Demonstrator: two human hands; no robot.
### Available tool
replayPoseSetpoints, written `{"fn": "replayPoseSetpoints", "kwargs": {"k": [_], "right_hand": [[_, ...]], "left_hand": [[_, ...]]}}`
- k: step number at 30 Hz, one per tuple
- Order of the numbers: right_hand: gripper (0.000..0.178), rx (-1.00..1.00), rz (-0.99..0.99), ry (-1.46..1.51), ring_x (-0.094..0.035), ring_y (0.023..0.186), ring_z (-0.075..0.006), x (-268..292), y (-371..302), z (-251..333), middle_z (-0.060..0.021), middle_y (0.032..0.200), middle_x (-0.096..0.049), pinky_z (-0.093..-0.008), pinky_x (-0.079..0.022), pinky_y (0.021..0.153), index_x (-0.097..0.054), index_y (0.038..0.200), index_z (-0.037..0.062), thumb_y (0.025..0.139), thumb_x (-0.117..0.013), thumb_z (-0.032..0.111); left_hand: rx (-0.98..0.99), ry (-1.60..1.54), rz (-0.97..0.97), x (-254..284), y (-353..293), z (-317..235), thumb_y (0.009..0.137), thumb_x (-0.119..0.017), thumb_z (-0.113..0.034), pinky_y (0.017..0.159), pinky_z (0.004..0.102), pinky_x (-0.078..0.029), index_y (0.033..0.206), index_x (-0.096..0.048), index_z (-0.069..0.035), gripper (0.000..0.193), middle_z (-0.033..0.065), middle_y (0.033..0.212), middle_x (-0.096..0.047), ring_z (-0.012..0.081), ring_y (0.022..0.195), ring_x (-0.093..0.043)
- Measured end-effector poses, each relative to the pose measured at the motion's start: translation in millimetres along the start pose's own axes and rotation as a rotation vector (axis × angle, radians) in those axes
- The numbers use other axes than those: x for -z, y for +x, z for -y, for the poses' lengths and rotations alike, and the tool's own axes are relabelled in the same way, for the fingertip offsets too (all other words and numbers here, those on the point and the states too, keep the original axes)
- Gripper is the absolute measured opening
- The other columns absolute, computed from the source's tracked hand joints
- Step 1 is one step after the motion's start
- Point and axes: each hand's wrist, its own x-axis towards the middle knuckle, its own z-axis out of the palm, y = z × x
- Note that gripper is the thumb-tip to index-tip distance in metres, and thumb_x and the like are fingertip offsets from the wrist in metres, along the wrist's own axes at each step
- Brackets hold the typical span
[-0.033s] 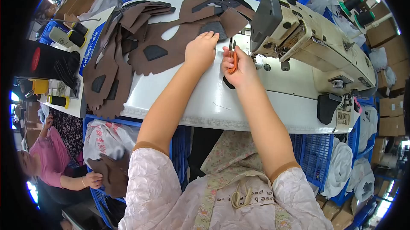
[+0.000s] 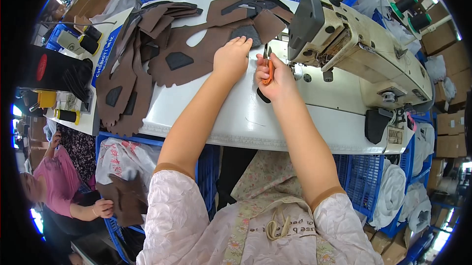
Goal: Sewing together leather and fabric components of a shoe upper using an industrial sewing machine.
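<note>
Across the glossy white tabletop (image 2: 236, 117) lies a flat brown sheet (image 2: 206, 58). The left hand (image 2: 231, 61), fingers together, covers part of its dark grey patch (image 2: 250, 32), any pinch hidden; the right hand (image 2: 278, 78) clamps orange-handled metal snips (image 2: 268, 74). Probably trimming; cutting calls for steady material.

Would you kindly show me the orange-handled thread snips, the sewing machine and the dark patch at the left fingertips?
Orange-handled thread snips (image 2: 270, 72): head view, on the orange handle.
Sewing machine (image 2: 376, 51): head view, on its arm.
Dark patch (image 2: 250, 32): head view, on its uncovered part.
</note>
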Motion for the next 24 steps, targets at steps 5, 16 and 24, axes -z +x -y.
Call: {"fn": "replayPoseSetpoints", "kwargs": {"k": [5,16,24], "right_hand": [[0.028,0.014,-0.007,0.006,-0.044,0.055,-0.0089,-3,13,7,-0.0039,0.076,-0.057,-0.0209,-0.036,0.046,-0.054,0.101,0.0016,0.103,-0.044,0.027],[0.036,0.011,0.207,-0.213,-0.037,0.051,-0.0065,31,-27,3,-0.0024,0.077,-0.054,-0.0192,-0.029,0.039,-0.060,0.112,-0.0026,0.102,-0.049,0.030],[0.044,0.102,0.277,-0.419,-0.040,0.057,-0.0066,56,-57,4,-0.0043,0.086,-0.055,-0.0185,-0.033,0.040,-0.049,0.132,-0.0038,0.103,-0.048,0.029]], "left_hand": [[0.018,0.002,-0.022,-5,5,-3,0.085,-0.054,-0.009,0.095,0.0355,-0.050,0.120,-0.065,-0.013,0.038,0.0074,0.123,-0.066,0.0226,0.118,-0.059],[0.324,-0.288,-0.244,54,34,-4,0.081,-0.055,-0.011,0.083,0.0454,-0.052,0.116,-0.065,-0.011,0.036,0.0156,0.102,-0.069,0.0323,0.098,-0.066],[0.237,-0.174,-0.924,241,84,30,0.072,-0.064,-0.014,0.067,0.0454,-0.051,0.078,-0.068,-0.007,0.010,0.0137,0.074,-0.067,0.0330,0.074,-0.066]]}}
